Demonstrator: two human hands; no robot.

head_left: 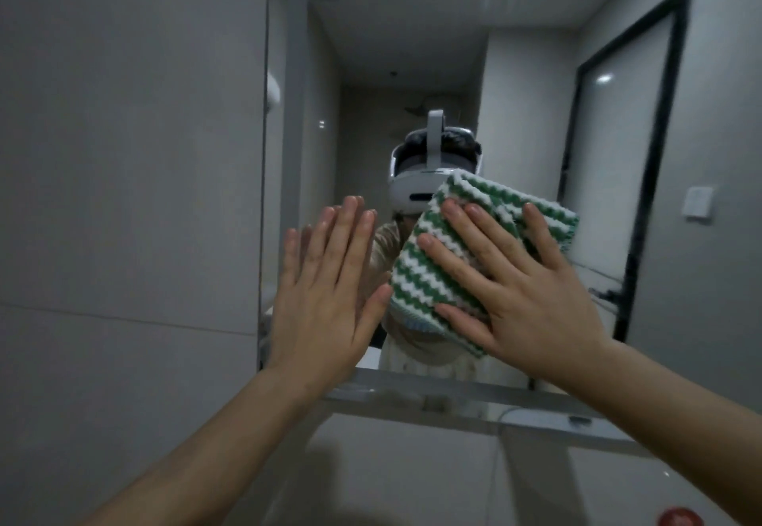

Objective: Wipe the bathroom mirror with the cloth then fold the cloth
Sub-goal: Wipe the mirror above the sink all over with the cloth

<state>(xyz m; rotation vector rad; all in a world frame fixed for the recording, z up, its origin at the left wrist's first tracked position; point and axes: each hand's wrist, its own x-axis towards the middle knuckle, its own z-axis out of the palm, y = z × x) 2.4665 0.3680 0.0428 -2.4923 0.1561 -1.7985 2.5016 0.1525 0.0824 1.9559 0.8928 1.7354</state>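
Right, mid-wipe: the right hand [532, 278] lies flat with fingers spread and straight, pressing the cloth [466, 245] against the mirror [412, 71]; it grasps nothing, only pushes with palm and fingertips. The left hand [325, 290] is also flat and released, fingers together, palm apparently on the glass near the mirror's left edge, holding nothing. The cloth, green-and-white zigzag, sits in the lower middle of the mirror and is already doubled over, with a pale blue edge showing at its 6 o'clock corner. Key relation: the cloth spreads out from under the right hand's fingers toward 10–11 o'clock, and its long axis runs roughly 7 to 1 o'clock, tilted like the hand. The right hand is on it; the left hand is just beside it at 9 o'clock, its thumb close to the cloth's lower left edge, though I can't tell if they touch. My read is that wiping isn't finished and the fold is not yet begun. The next stroke probably depends on keeping even palm pressure so the cloth doesn't slide out or bunch up. For the fold, the left hand is well placed to take the near edge. A shelf [453, 395] runs below the mirror, and a wall switch plate [697, 201] sits at 3 o'clock. No readable brand, label or writing anywhere; a red item [680, 519] at the bottom right is too cropped to identify.
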